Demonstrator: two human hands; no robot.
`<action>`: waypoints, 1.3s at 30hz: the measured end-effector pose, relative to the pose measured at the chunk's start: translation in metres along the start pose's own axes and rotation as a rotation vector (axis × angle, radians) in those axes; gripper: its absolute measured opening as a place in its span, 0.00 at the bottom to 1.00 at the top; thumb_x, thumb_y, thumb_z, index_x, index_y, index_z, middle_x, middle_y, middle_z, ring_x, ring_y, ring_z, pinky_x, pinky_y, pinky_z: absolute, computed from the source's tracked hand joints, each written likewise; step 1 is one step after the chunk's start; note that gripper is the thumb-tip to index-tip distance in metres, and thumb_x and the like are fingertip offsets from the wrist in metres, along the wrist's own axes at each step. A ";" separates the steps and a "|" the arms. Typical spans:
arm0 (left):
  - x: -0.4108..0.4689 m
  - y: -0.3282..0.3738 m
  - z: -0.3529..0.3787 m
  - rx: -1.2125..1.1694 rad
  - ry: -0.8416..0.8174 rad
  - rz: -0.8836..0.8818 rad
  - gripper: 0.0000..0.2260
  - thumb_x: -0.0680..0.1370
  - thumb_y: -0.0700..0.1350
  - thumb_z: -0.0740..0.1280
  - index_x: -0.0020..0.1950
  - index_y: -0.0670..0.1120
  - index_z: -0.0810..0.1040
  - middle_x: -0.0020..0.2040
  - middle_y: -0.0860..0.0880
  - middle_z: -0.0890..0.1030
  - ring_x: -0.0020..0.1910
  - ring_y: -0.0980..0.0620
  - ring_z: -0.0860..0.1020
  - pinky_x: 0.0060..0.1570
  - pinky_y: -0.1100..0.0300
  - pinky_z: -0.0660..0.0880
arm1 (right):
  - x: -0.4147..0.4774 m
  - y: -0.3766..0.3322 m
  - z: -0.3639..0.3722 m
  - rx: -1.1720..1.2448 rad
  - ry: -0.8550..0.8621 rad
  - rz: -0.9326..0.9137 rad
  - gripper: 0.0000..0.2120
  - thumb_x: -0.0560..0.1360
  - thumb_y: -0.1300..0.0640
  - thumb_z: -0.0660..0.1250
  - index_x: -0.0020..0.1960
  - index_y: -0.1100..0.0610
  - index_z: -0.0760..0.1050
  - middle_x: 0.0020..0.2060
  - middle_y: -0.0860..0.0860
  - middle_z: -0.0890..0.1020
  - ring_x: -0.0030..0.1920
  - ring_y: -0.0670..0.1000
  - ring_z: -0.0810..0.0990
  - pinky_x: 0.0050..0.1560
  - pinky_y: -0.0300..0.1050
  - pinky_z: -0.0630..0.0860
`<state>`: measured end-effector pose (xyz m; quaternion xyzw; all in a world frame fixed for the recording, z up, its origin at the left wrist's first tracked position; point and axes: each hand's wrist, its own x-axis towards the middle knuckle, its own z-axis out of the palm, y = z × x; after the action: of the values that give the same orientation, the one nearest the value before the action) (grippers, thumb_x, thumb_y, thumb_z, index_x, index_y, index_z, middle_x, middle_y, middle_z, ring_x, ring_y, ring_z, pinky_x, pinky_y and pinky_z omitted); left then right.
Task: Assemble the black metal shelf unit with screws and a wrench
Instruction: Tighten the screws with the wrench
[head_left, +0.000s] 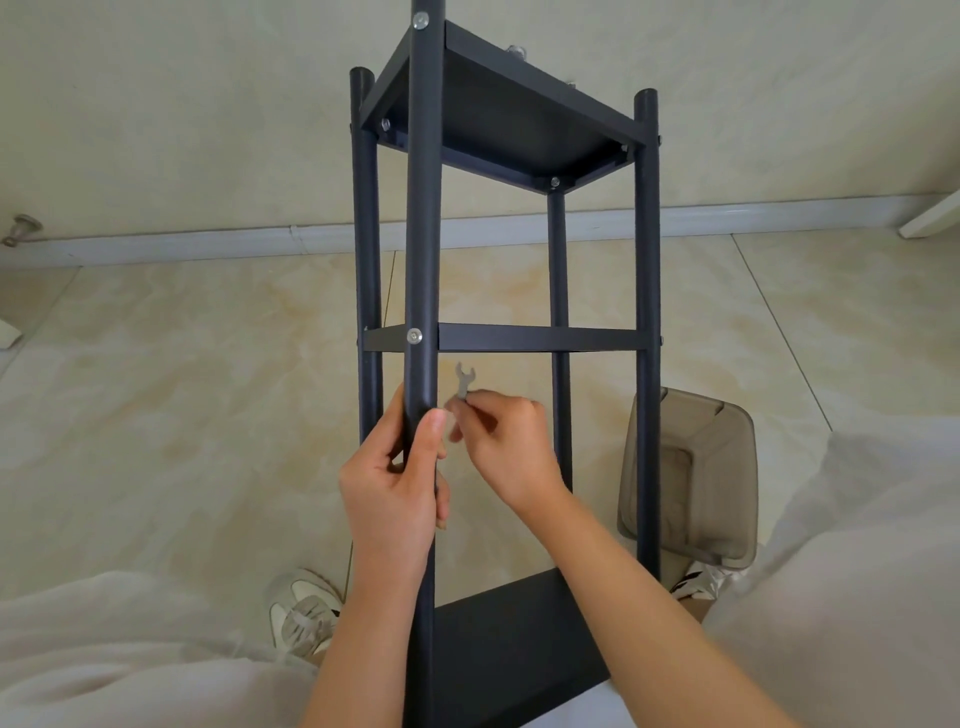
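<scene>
On beige marble tile floor (182, 415): shelf unit (498, 338), white baseboard (208, 241).

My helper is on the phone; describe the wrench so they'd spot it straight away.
Find the black metal shelf unit on the tiled floor. Right of its nearest post, under the middle shelf, the right hand pinches the wrench: small, flat, silver, with a forked end, unlike the round screw heads.
</scene>
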<state>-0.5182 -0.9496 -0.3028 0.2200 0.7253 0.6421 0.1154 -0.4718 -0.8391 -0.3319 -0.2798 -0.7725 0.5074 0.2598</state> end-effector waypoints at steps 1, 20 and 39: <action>0.001 -0.001 -0.001 0.005 0.000 -0.005 0.22 0.78 0.57 0.64 0.61 0.41 0.80 0.35 0.47 0.76 0.18 0.48 0.72 0.19 0.63 0.69 | -0.007 0.005 -0.004 0.019 -0.001 0.023 0.11 0.80 0.61 0.64 0.43 0.59 0.82 0.29 0.42 0.77 0.31 0.41 0.77 0.37 0.30 0.70; 0.004 -0.007 -0.007 -0.021 0.040 -0.066 0.21 0.77 0.56 0.63 0.66 0.46 0.78 0.34 0.49 0.76 0.19 0.50 0.70 0.19 0.62 0.69 | 0.123 0.006 -0.117 -0.358 0.296 0.355 0.12 0.77 0.61 0.61 0.45 0.60 0.83 0.51 0.56 0.78 0.52 0.58 0.77 0.53 0.47 0.75; 0.015 -0.020 -0.029 -0.012 0.070 -0.051 0.17 0.77 0.47 0.69 0.66 0.47 0.79 0.30 0.49 0.74 0.18 0.50 0.68 0.20 0.64 0.67 | 0.107 0.006 -0.128 0.155 0.265 0.560 0.03 0.71 0.58 0.71 0.43 0.56 0.84 0.41 0.49 0.76 0.40 0.50 0.74 0.48 0.48 0.72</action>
<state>-0.5480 -0.9694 -0.3168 0.1784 0.7303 0.6506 0.1077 -0.4590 -0.6808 -0.2798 -0.5245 -0.5840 0.5757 0.2290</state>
